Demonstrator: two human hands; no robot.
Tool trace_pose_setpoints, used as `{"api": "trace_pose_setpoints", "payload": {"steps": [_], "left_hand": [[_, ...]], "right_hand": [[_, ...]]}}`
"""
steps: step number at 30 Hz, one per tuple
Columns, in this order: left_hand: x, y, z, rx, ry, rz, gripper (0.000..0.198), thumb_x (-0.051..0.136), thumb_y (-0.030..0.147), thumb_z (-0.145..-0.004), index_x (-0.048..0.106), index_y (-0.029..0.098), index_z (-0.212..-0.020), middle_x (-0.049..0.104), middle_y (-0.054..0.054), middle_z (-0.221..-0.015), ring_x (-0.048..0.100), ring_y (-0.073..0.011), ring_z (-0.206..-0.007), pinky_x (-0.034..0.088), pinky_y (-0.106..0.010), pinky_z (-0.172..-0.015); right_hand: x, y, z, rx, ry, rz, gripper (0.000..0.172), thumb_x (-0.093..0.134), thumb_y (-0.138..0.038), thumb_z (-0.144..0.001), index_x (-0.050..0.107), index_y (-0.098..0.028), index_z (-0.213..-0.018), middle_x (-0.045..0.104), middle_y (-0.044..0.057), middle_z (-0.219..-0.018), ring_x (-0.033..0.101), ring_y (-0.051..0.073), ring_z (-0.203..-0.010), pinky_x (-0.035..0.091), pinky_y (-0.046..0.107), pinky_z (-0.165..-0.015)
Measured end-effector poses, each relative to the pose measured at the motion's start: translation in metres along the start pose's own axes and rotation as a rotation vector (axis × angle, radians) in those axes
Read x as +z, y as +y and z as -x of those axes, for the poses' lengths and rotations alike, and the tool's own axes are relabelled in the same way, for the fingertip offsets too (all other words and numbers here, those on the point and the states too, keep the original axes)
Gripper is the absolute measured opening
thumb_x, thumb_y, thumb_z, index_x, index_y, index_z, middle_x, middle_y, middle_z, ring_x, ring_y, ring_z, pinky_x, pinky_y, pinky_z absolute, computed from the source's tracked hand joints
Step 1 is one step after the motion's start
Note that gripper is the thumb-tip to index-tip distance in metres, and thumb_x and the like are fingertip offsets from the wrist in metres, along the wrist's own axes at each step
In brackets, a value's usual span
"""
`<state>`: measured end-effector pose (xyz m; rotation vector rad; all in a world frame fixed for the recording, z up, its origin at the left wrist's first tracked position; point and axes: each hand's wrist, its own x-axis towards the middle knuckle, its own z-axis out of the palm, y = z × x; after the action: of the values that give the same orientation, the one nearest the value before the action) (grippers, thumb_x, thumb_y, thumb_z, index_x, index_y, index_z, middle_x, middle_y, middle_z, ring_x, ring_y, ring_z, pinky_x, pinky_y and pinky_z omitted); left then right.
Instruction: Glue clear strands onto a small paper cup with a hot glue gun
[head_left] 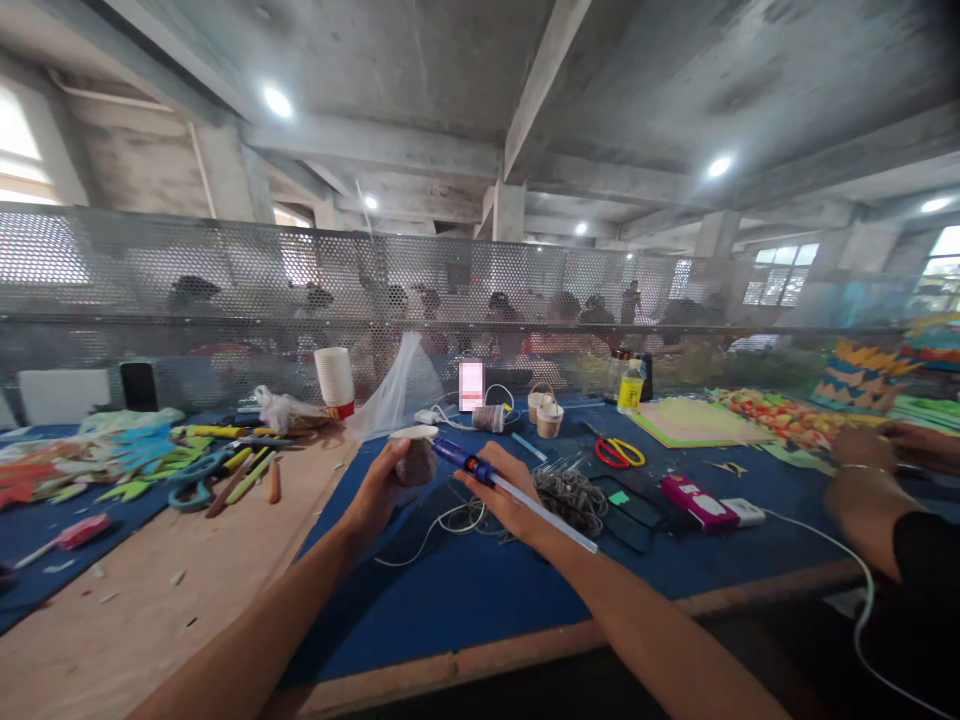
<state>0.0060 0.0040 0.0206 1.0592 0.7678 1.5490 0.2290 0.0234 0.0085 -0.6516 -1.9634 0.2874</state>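
My left hand (377, 492) is closed around a small cup-like piece (417, 462) with a pale rim and a darker, brownish side. My right hand (504, 492) grips a blue hot glue gun (450, 453); a long translucent glue stick (555, 522) juts from its rear toward me. The gun's front end is at the cup's rim, though I cannot tell whether they touch. Just beyond my right hand lies a tangled heap of grey cord (571, 500). A white cable (442, 520) loops on the blue mat under both hands.
Red-and-yellow scissors (619, 452), a purple box (697, 502) and two small basket-like cups (550, 418) lie beyond. Left are blue-handled scissors (196, 482) and stacked paper cups (334, 380). A co-worker's hands (862, 470) work at right. A perforated metal screen (450, 280) stands behind.
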Motion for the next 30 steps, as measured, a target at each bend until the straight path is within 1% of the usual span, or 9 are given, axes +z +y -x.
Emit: {"api": "trace_pose_setpoints", "payload": {"steps": [4,9,11,18,22,30], "left_hand": [[-0.0014,-0.0009,-0.0004,0.004,-0.022,-0.004,0.044,0.072,0.048,-0.087,0.074,0.016,-0.118,0.076,-0.007,-0.101,0.069,-0.0240,-0.093,0.055,-0.034,-0.084],[-0.0012,0.0001,0.0006,-0.012,0.004,-0.013,0.044,0.073,0.049,-0.085,0.076,0.018,-0.115,0.077,-0.007,-0.101,0.069,-0.0246,-0.093,0.056,-0.035,-0.083],[-0.0015,0.0002,0.0008,-0.020,-0.007,-0.016,0.043,0.073,0.049,-0.086,0.076,0.019,-0.115,0.078,-0.007,-0.103,0.070,-0.0245,-0.094,0.056,-0.035,-0.084],[-0.0058,-0.0034,-0.0018,-0.029,-0.024,0.012,0.043,0.072,0.051,-0.086,0.078,0.017,-0.113,0.079,-0.009,-0.106,0.071,-0.0280,-0.102,0.056,-0.037,-0.087],[-0.0072,-0.0050,-0.0031,-0.038,-0.033,0.027,0.042,0.070,0.051,-0.088,0.079,0.017,-0.110,0.079,-0.009,-0.106,0.072,-0.0285,-0.101,0.056,-0.038,-0.087],[-0.0038,-0.0015,-0.0013,-0.070,-0.015,0.050,0.043,0.070,0.050,-0.087,0.079,0.015,-0.110,0.080,-0.010,-0.107,0.073,-0.0291,-0.101,0.056,-0.039,-0.090]], "right_hand": [[0.0010,0.0019,0.0004,0.004,-0.001,0.009,0.031,0.064,-0.050,-0.100,0.059,-0.023,-0.085,0.058,0.001,-0.087,0.056,0.016,-0.076,0.042,0.029,-0.068],[0.0010,0.0029,0.0010,0.000,0.014,0.017,0.031,0.064,-0.050,-0.100,0.058,-0.023,-0.085,0.057,0.000,-0.087,0.055,0.016,-0.075,0.042,0.029,-0.068],[0.0002,0.0018,0.0007,0.006,0.013,0.004,0.032,0.064,-0.051,-0.099,0.058,-0.023,-0.084,0.057,0.000,-0.087,0.055,0.016,-0.075,0.043,0.029,-0.068],[-0.0029,-0.0029,-0.0003,0.022,0.022,-0.008,0.031,0.064,-0.048,-0.099,0.058,-0.023,-0.083,0.057,0.000,-0.085,0.055,0.016,-0.073,0.041,0.029,-0.065],[-0.0030,-0.0021,-0.0004,0.014,0.029,-0.004,0.030,0.064,-0.048,-0.100,0.058,-0.023,-0.083,0.057,0.000,-0.084,0.055,0.015,-0.072,0.041,0.029,-0.064],[-0.0021,-0.0007,-0.0001,0.024,0.033,-0.015,0.030,0.064,-0.047,-0.100,0.059,-0.023,-0.082,0.058,0.001,-0.084,0.055,0.016,-0.073,0.042,0.029,-0.066]]}}
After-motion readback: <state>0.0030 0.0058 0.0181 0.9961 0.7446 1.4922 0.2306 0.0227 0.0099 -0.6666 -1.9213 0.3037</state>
